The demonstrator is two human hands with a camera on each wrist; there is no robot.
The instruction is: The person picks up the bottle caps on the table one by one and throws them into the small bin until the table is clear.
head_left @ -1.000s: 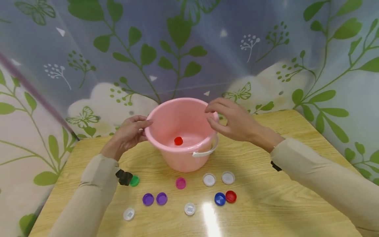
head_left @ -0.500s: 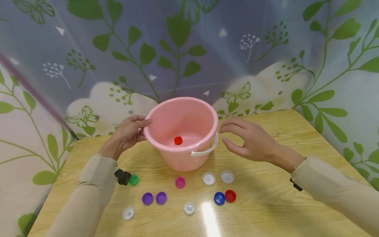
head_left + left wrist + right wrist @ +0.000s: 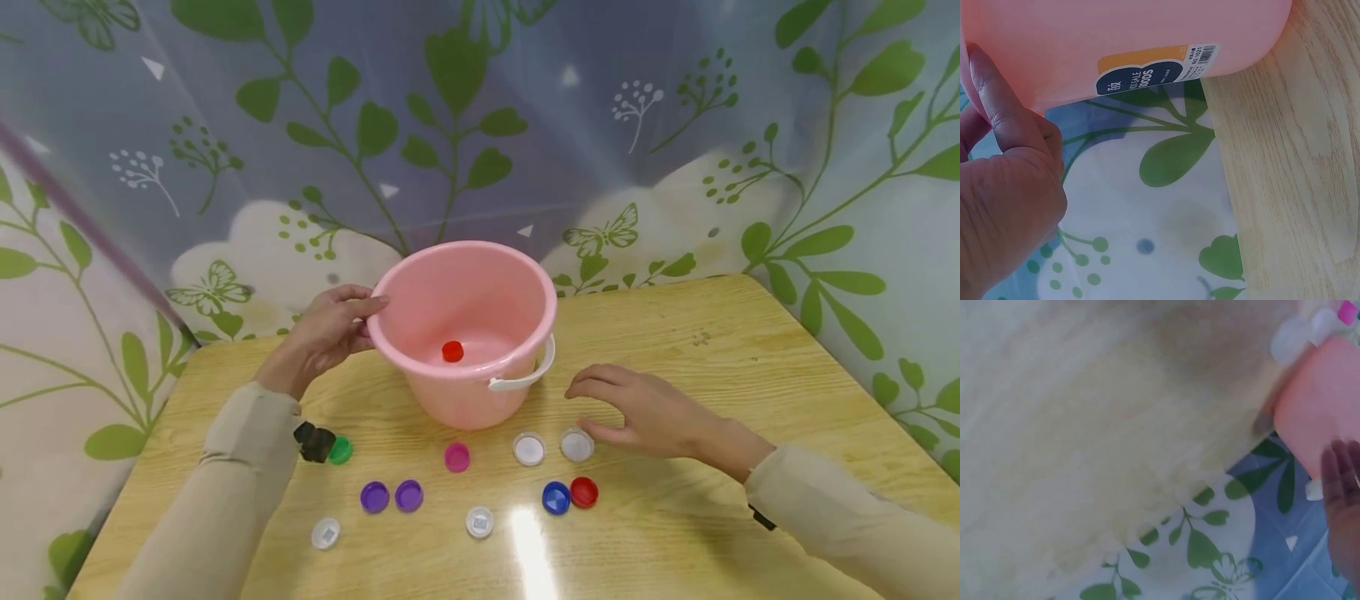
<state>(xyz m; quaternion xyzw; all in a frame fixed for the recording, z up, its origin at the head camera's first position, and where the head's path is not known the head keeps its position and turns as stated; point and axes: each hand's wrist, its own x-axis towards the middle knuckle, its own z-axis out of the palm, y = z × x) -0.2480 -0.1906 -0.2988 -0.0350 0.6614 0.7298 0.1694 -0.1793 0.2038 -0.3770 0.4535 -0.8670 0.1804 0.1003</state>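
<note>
A pink bucket [image 3: 465,400] stands on the wooden table, tilted slightly toward me in the head view. One red bottle cap [image 3: 452,351] lies on its bottom. My left hand [image 3: 322,335] grips the bucket's left rim, thumb over the edge and fingers outside; in the left wrist view that hand [image 3: 1010,169] pinches the bucket wall [image 3: 1072,44]. To the right of the bucket, my right hand [image 3: 648,414] hovers with loosely bent fingers and nothing between them. Its thumb tip is close over a clear white cap [image 3: 577,446]. Another white cap [image 3: 529,449] sits between it and the bucket.
In front of the bucket lie a magenta cap [image 3: 457,457], two purple caps [image 3: 375,497], a blue cap [image 3: 557,497], a red cap [image 3: 584,492], a green cap [image 3: 341,450] and two more white caps [image 3: 480,522]. A printed cloth wall [image 3: 480,125] stands behind the table.
My right hand has moved from the bucket's right rim outward and down toward the white caps. The left hand stays on the rim; the bucket and caps have not moved.
</note>
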